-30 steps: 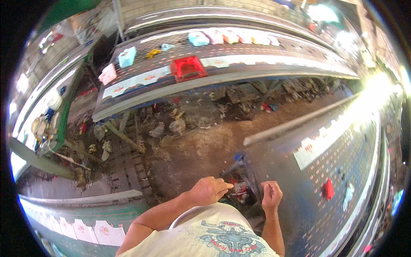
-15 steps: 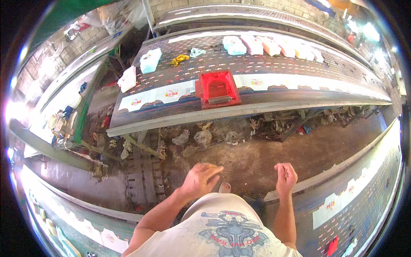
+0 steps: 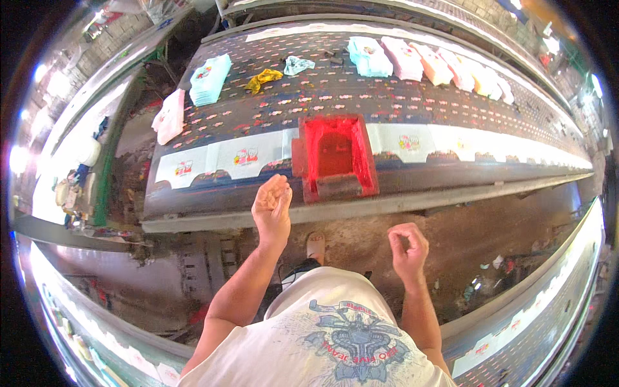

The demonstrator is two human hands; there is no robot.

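Observation:
My left hand is raised in front of the long dark table's near edge, palm turned up. Its fingers are loosely bent, and nothing shows in them. Lower and to the right, my right hand hangs over the floor, fingers curled into a loose fist with no object visible. Nearest to my left hand is a red-smeared screen-printing frame, lying on the table. It sits across a row of white fabric pieces with small coloured prints. Neither hand touches the frame.
The long table carries stacks of pale blue fabric and pink fabric. A yellow rag and a light blue rag lie between stacks. Another printing table stands behind me at the right. My foot is on the brown floor.
I have come closer to the long table, and the red frame looks larger. My left hand has risen toward its edge, palm turning up. My right hand remains curled.

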